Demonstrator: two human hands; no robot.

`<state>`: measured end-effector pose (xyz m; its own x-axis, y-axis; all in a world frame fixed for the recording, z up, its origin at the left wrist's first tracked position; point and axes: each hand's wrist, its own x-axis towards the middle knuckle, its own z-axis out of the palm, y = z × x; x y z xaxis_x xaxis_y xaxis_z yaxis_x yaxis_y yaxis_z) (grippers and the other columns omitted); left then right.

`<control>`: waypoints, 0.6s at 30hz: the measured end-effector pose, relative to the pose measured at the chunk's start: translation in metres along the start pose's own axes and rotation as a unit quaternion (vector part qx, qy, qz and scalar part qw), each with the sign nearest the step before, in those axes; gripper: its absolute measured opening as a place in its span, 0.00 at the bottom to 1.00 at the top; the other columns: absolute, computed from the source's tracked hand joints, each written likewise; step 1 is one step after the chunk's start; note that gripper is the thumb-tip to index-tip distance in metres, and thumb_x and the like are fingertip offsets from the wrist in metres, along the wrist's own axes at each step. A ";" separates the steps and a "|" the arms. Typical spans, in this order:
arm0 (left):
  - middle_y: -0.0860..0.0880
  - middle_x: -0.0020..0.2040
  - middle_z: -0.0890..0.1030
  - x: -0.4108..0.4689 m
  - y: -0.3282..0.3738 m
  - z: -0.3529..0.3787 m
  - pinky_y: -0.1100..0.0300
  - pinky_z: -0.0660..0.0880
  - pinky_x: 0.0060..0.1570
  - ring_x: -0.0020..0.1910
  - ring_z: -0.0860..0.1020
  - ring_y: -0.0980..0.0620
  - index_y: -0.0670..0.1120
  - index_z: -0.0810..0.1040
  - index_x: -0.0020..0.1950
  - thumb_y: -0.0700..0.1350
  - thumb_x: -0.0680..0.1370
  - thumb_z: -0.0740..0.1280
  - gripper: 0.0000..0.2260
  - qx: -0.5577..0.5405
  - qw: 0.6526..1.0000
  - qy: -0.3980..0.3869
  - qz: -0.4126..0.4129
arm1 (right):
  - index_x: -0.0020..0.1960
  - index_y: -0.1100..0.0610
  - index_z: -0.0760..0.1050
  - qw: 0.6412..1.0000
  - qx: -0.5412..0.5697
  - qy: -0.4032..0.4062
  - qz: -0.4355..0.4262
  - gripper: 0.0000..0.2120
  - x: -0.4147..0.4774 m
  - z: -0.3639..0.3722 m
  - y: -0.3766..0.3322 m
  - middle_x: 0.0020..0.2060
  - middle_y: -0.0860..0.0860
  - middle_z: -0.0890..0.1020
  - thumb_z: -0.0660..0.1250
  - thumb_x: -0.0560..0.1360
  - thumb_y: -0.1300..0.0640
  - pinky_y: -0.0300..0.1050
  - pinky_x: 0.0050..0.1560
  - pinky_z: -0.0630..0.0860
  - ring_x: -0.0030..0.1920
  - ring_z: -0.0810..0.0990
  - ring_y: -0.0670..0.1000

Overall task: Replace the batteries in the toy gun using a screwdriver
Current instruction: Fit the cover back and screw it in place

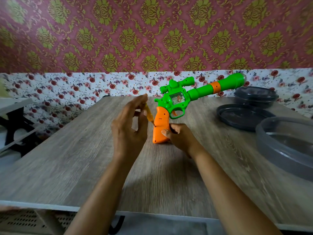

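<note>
Screw-turning seems the step in hand: the left hand (128,128) pinches the yellow screwdriver (149,113), its tip on the orange grip (160,123) of the toy gun (176,99), which stands on the desk (84,158) just right of it, gripped low by the right hand (180,137); next needs firm, square twisting.

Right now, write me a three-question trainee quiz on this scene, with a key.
1. True or false: the screwdriver tip is at the toy gun's green barrel.
2. Which hand grips the orange handle?
3. Fill in: the handle's base rests on the ____.

Key:
1. False; the tip is at the orange handle.
2. The right hand; the left hand holds the screwdriver.
3. Table.
</note>
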<state>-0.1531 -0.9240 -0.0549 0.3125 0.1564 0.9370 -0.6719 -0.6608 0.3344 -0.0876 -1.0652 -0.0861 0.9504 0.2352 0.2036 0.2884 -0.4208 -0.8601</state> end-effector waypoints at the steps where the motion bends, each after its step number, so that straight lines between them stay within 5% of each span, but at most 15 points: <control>1: 0.49 0.53 0.79 0.000 0.000 -0.001 0.70 0.75 0.51 0.51 0.78 0.59 0.39 0.77 0.59 0.34 0.76 0.61 0.13 0.005 1.000 0.002 -0.002 | 0.54 0.62 0.79 1.000 -0.001 0.001 0.000 0.11 0.000 0.000 0.000 0.50 0.60 0.82 0.64 0.75 0.58 0.57 0.60 0.73 0.54 0.79 0.57; 5: 0.47 0.57 0.77 0.000 0.002 -0.001 0.62 0.77 0.51 0.56 0.78 0.53 0.41 0.80 0.56 0.38 0.76 0.62 0.12 -0.002 1.000 -0.020 0.003 | 0.55 0.62 0.78 1.000 -0.006 -0.004 0.001 0.12 0.001 0.000 0.001 0.51 0.60 0.82 0.64 0.76 0.57 0.57 0.60 0.73 0.54 0.79 0.57; 10: 0.45 0.49 0.75 0.000 -0.001 0.000 0.62 0.78 0.39 0.44 0.78 0.52 0.41 0.81 0.51 0.39 0.75 0.70 0.06 0.001 1.000 0.003 -0.012 | 0.55 0.60 0.78 1.000 -0.010 -0.002 0.000 0.12 0.000 -0.001 0.000 0.51 0.59 0.82 0.64 0.76 0.57 0.56 0.60 0.73 0.54 0.79 0.56; 14: 0.47 0.51 0.80 0.001 0.000 0.000 0.68 0.77 0.46 0.48 0.78 0.59 0.37 0.77 0.58 0.34 0.76 0.66 0.11 0.010 1.000 0.011 -0.015 | 0.55 0.61 0.78 1.000 -0.007 -0.003 0.004 0.12 0.001 0.000 0.001 0.50 0.59 0.82 0.64 0.76 0.57 0.57 0.60 0.73 0.53 0.79 0.57; 18: 0.50 0.59 0.77 0.000 -0.001 0.000 0.63 0.78 0.51 0.54 0.79 0.56 0.39 0.77 0.60 0.33 0.75 0.64 0.14 0.017 0.999 -0.024 0.013 | 0.56 0.61 0.78 1.000 -0.003 -0.005 0.005 0.12 0.001 0.000 0.001 0.51 0.59 0.82 0.64 0.76 0.57 0.56 0.61 0.73 0.54 0.79 0.56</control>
<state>-0.1527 -0.9233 -0.0554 0.3269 0.1038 0.9393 -0.6577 -0.6888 0.3050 -0.0866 -1.0653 -0.0868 0.9520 0.2398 0.1905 0.2799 -0.4291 -0.8588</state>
